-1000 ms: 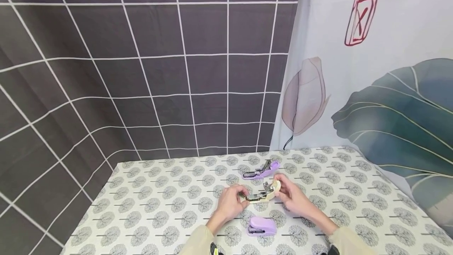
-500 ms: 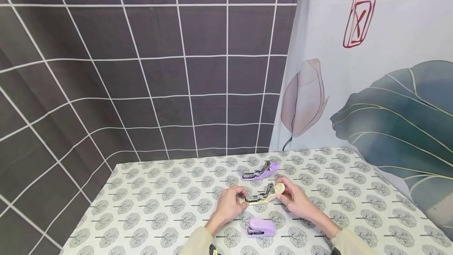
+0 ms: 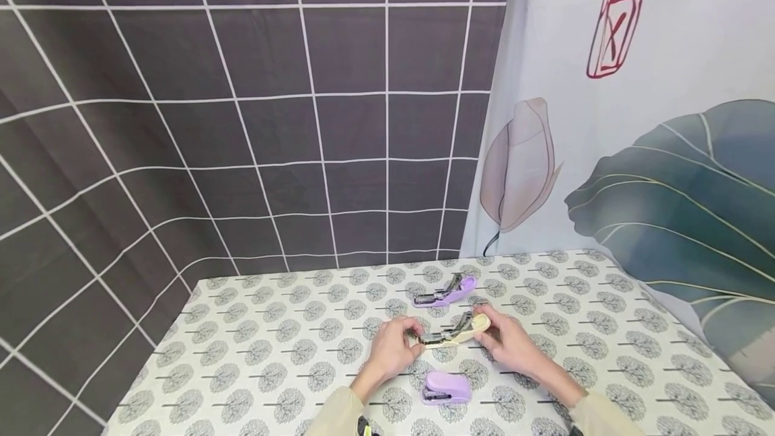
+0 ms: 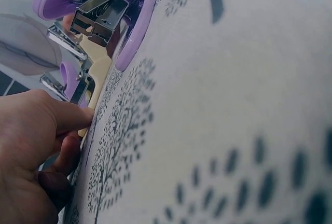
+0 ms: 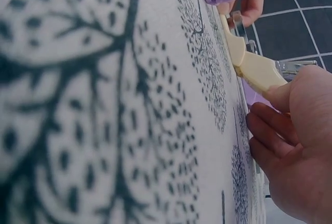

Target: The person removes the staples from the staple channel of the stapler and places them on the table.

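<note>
A pale yellow stapler [image 3: 463,336] lies spread wide, its metal parts showing. My left hand [image 3: 393,347] pinches its left end between thumb and fingers, low at the tablecloth. On the other side, my right hand [image 3: 513,345] grips the raised yellow cover at the right end. In the right wrist view the thumb presses against that yellow cover [image 5: 262,71], beside the hinge. Nearer to me lies a closed purple stapler [image 3: 448,387], touched by neither hand. Behind the yellow one rests a second purple stapler [image 3: 454,295], hinged open with its metal magazine tilted up.
A tablecloth [image 3: 272,328] printed with grey trees covers the table. Along the back hangs a dark curtain [image 3: 351,133] with white grid lines. To the right hangs a white cloth [image 3: 557,32] with leaf prints.
My right hand has moved slightly right and down, swinging the yellow stapler's cover further open. My left hand stays at the other end. Both purple staplers lie as before.
</note>
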`<act>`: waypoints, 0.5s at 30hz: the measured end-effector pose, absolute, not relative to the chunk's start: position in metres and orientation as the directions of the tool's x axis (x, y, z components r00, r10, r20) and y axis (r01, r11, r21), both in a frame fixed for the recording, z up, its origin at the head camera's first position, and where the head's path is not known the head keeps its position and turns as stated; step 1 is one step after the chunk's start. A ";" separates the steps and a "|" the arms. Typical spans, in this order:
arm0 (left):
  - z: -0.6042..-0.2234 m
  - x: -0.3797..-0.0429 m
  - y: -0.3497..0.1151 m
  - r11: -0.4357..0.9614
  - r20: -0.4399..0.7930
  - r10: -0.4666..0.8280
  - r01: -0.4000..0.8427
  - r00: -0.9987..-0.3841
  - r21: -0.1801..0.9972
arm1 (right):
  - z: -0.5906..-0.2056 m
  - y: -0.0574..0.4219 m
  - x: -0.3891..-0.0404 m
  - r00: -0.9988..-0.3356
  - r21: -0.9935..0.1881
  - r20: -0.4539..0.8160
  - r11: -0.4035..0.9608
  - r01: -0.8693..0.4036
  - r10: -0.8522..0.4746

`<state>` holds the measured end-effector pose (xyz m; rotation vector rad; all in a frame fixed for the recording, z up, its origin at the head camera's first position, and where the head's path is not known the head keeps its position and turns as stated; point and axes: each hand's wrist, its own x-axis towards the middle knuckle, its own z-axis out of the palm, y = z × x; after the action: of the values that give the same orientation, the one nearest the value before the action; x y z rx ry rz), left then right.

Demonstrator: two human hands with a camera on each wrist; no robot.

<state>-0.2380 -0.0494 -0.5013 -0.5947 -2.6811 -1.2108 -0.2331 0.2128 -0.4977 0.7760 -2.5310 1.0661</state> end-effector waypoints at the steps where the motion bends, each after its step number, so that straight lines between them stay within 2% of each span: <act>1: -0.501 -0.238 -0.050 0.598 0.283 0.296 0.408 -0.912 0.690 | -0.498 0.213 -0.233 -0.810 -0.566 0.457 0.583 -0.583 -0.367; 8: -0.500 -0.238 -0.051 0.608 0.264 0.287 0.388 -0.921 0.692 | -0.493 0.216 -0.238 -0.816 -0.613 0.414 0.539 -0.578 -0.404; 12: -0.500 -0.237 -0.051 0.587 0.284 0.287 0.402 -0.915 0.702 | -0.485 0.219 -0.239 -0.845 -0.693 0.329 0.500 -0.519 -0.422; 15: -0.499 -0.236 -0.051 0.575 0.287 0.293 0.407 -0.912 0.709 | -0.476 0.219 -0.236 -0.879 -0.743 0.288 0.490 -0.456 -0.381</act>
<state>-0.2364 -0.0507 -0.4995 -0.5957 -2.6638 -1.2534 -0.2356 0.2195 -0.4763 0.7423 -2.6375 1.3547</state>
